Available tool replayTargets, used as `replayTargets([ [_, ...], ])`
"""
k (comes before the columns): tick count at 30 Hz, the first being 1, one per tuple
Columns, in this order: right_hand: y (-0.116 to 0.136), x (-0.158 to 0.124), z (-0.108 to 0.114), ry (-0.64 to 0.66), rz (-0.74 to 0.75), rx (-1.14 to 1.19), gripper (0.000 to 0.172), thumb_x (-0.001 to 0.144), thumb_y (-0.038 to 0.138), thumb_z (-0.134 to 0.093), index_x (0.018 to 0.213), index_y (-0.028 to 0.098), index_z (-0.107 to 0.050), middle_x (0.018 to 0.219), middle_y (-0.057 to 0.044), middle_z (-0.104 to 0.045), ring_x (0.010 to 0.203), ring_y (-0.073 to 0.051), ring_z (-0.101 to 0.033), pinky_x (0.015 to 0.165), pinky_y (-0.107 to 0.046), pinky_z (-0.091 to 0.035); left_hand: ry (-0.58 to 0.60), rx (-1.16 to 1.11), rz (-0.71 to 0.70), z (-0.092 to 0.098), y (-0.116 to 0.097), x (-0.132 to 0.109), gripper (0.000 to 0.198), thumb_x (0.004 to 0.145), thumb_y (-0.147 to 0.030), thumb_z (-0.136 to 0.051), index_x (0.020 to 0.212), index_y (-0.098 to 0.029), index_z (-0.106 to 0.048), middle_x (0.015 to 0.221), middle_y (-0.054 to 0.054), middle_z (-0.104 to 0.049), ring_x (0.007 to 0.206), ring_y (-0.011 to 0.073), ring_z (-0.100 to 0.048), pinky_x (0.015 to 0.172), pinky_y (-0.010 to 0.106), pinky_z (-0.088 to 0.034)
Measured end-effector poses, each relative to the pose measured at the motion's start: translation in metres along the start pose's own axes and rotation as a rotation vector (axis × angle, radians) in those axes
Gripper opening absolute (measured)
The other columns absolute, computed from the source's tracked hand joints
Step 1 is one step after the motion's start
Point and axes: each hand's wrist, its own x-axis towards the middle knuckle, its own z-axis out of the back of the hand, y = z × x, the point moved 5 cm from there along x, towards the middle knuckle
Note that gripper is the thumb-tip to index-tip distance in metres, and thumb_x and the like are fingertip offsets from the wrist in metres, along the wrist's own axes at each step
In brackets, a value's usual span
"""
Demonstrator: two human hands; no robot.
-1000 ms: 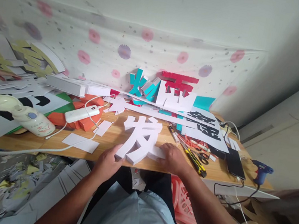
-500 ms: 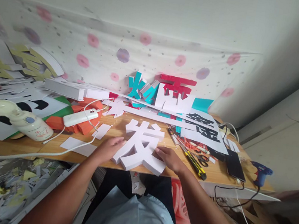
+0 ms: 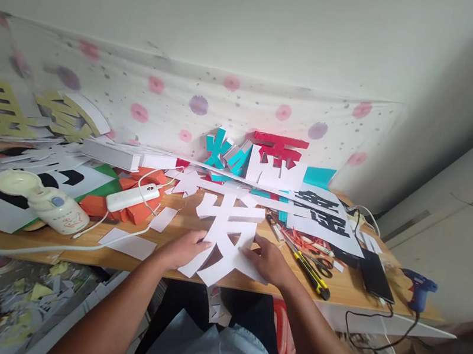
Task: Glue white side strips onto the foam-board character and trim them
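Observation:
A thick white foam character [image 3: 230, 233] is tipped up off the wooden table [image 3: 350, 282] near its front edge. My left hand [image 3: 182, 249] grips its lower left stroke, with the fingers curled round the edge. My right hand [image 3: 267, 261] holds its lower right stroke, thumb on top. Both hands lift the near side, so the letter's face tilts toward me.
A yellow utility knife [image 3: 309, 267], scissors and red scraps lie right of my hands. A black phone [image 3: 376, 275] and a blue glue gun [image 3: 420, 287] are at far right. Teal and red letters [image 3: 262, 154] lean on the wall. A white charger [image 3: 132, 198], orange pieces and a cream bottle [image 3: 41, 203] sit left.
The white character lay flat a second ago; both hands have slid under its near strokes and raised it, tilting it up. The camera has tipped down slightly.

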Motion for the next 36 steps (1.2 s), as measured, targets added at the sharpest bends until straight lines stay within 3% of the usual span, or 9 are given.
replayTargets([
  [3, 0.017, -0.002, 0.014, -0.097, 0.136, 0.007, 0.049, 0.102, 0.047, -0.070, 0.146, 0.026, -0.069, 0.141, -0.013, -0.075, 0.108, -0.032, -0.081, 0.091, -0.042, -0.066, -0.096, -0.147, -0.112, 0.008, -0.022, -0.002, 0.052, 0.097, -0.056, -0.069, 0.134, -0.021, -0.079, 0.131, 0.008, -0.082, 0.123, 0.0353, -0.075, 0.108, 0.045, -0.059],
  [7, 0.022, -0.001, 0.025, -0.289, 0.380, -0.009, 0.065, 0.102, 0.048, -0.074, 0.162, 0.027, -0.058, 0.163, -0.015, -0.061, 0.144, -0.038, -0.065, 0.118, -0.052, -0.056, -0.230, -0.286, -0.246, 0.019, -0.042, 0.000, 0.066, 0.090, -0.048, -0.077, 0.151, -0.022, -0.069, 0.145, 0.009, -0.076, 0.134, 0.0331, -0.071, 0.117, 0.047, -0.057],
  [9, 0.011, 0.001, 0.023, -0.393, 0.394, -0.018, 0.060, 0.102, 0.050, -0.075, 0.156, 0.026, -0.062, 0.157, -0.017, -0.067, 0.144, -0.040, -0.064, 0.121, -0.056, -0.053, -0.312, -0.208, -0.305, 0.022, -0.043, 0.003, 0.063, 0.087, -0.043, -0.079, 0.147, -0.023, -0.072, 0.147, 0.010, -0.075, 0.136, 0.0320, -0.070, 0.121, 0.047, -0.054],
  [12, -0.012, 0.006, 0.008, -0.420, 0.329, 0.071, 0.051, 0.103, 0.052, -0.072, 0.145, 0.023, -0.068, 0.135, -0.016, -0.078, 0.124, -0.037, -0.075, 0.110, -0.052, -0.061, -0.409, -0.108, -0.324, 0.020, -0.031, 0.011, 0.058, 0.084, -0.040, -0.080, 0.139, -0.022, -0.076, 0.146, 0.012, -0.075, 0.136, 0.0330, -0.069, 0.123, 0.051, -0.050],
  [15, -0.032, 0.008, -0.005, -0.462, 0.284, 0.156, 0.047, 0.101, 0.054, -0.071, 0.136, 0.021, -0.070, 0.122, -0.015, -0.081, 0.111, -0.034, -0.078, 0.102, -0.049, -0.064, -0.410, -0.105, -0.316, 0.013, -0.016, 0.021, 0.056, 0.084, -0.042, -0.079, 0.136, -0.021, -0.077, 0.144, 0.013, -0.076, 0.136, 0.0341, -0.069, 0.126, 0.053, -0.047],
  [19, -0.049, 0.013, -0.011, -0.472, 0.213, 0.189, 0.054, 0.098, 0.058, -0.072, 0.137, 0.020, -0.070, 0.120, -0.015, -0.080, 0.107, -0.034, -0.077, 0.098, -0.051, -0.065, -0.388, -0.106, -0.314, 0.007, -0.007, 0.032, 0.055, 0.085, -0.041, -0.077, 0.137, -0.020, -0.076, 0.144, 0.014, -0.076, 0.136, 0.0343, -0.069, 0.126, 0.053, -0.047],
  [22, -0.053, 0.016, -0.011, -0.456, 0.209, 0.246, 0.064, 0.098, 0.060, -0.073, 0.147, 0.020, -0.066, 0.127, -0.016, -0.079, 0.110, -0.034, -0.076, 0.100, -0.053, -0.065, -0.378, -0.091, -0.333, 0.007, -0.008, 0.036, 0.057, 0.087, -0.040, -0.076, 0.141, -0.022, -0.074, 0.148, 0.012, -0.074, 0.141, 0.0337, -0.067, 0.128, 0.052, -0.045],
  [28, -0.051, 0.016, -0.010, -0.428, 0.224, 0.306, 0.055, 0.100, 0.059, -0.071, 0.143, 0.024, -0.069, 0.125, -0.014, -0.080, 0.111, -0.034, -0.078, 0.103, -0.051, -0.065, -0.365, -0.044, -0.360, 0.004, -0.008, 0.038, 0.060, 0.088, -0.042, -0.076, 0.144, -0.021, -0.072, 0.150, 0.014, -0.073, 0.142, 0.0352, -0.066, 0.127, 0.054, -0.047],
  [36, -0.062, 0.016, -0.012, -0.443, 0.260, 0.316, 0.061, 0.099, 0.058, -0.073, 0.152, 0.026, -0.067, 0.145, -0.016, -0.075, 0.128, -0.039, -0.075, 0.109, -0.059, -0.063, -0.356, -0.019, -0.334, 0.003, 0.004, 0.043, 0.068, 0.084, -0.038, -0.077, 0.150, -0.021, -0.067, 0.155, 0.014, -0.069, 0.145, 0.0357, -0.063, 0.128, 0.055, -0.046],
])
